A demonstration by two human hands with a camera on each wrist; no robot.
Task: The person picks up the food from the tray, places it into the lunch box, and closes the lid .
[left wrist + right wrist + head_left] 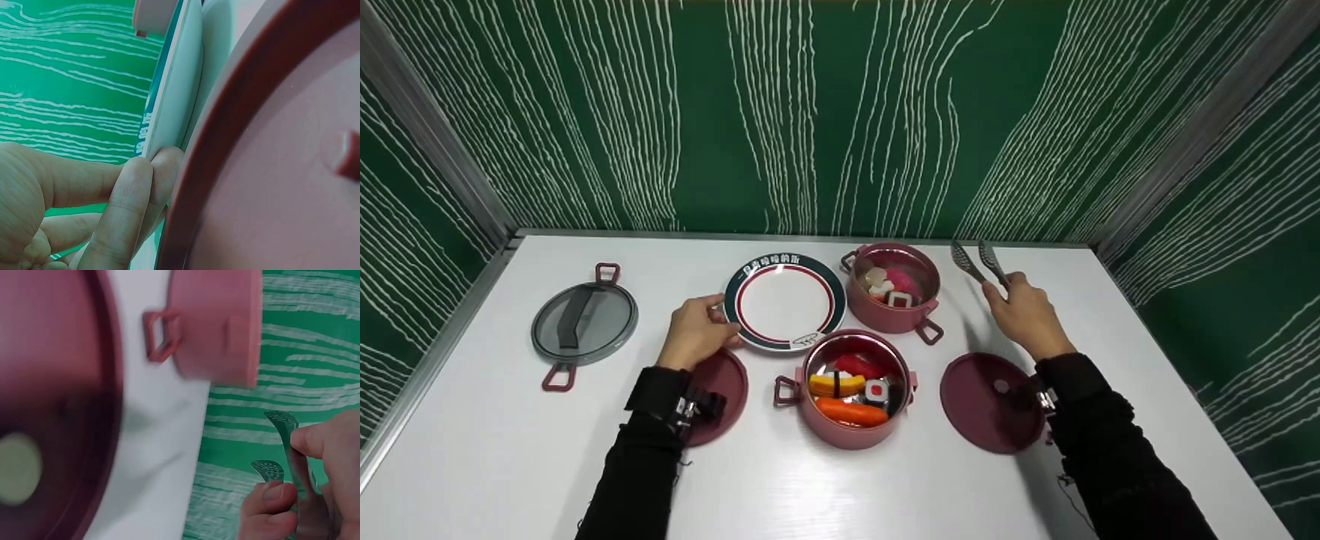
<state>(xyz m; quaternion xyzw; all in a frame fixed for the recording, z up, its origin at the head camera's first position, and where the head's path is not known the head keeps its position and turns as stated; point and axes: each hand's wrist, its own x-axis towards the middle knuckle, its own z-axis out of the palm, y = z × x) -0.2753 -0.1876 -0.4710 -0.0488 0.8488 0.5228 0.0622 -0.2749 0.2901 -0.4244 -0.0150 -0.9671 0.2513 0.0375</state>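
Note:
My left hand (697, 330) pinches the left rim of a white plate (784, 304) with a dark green and red border; the left wrist view shows thumb and finger on the plate's edge (174, 101). Raised above the table, my right hand (1027, 315) holds metal tongs (970, 265), their perforated tips apart with nothing between them. Right of the plate, a pink pot (889, 319) contains toy food, including a pink piece (901, 281). Nearer me, another pink pot (851, 435) holds an orange piece (851, 412), a yellow banded piece (836, 385), a sushi roll (876, 390) and something red.
A burgundy lid (727, 394) lies beneath my left wrist, and a second burgundy lid (982, 405) by my right forearm. At far left stands a round vessel with a grey see-through lid (611, 322) and two red handles. Green patterned panels (840, 112) enclose the white table (780, 495).

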